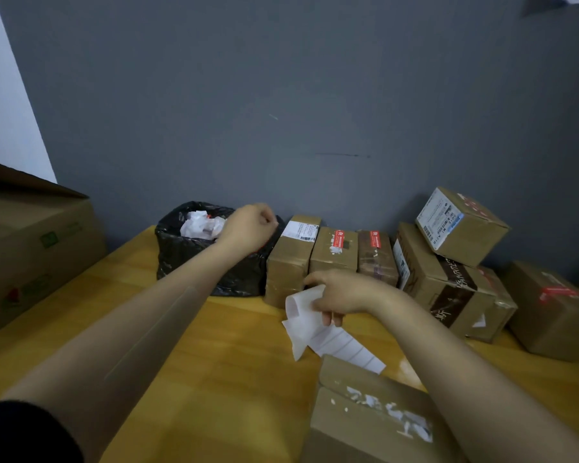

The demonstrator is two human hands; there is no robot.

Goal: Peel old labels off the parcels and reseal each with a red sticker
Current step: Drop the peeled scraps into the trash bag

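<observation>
Head view: right hand (pixel 343 295) fingers pinch white liner strip (pixel 303 329), likely sticker supply; left hand (pixel 248 228) fingers curled above bin bag (pixel 188 259), contents can't tell, probably dumping scrap; stripped parcel (pixel 365 426) nearest, not yet resealed

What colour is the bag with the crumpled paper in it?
Black. The bag shows best in the head view.

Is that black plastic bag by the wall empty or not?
Not empty: crumpled white paper shows in the open mouth of the black plastic bag.
</observation>
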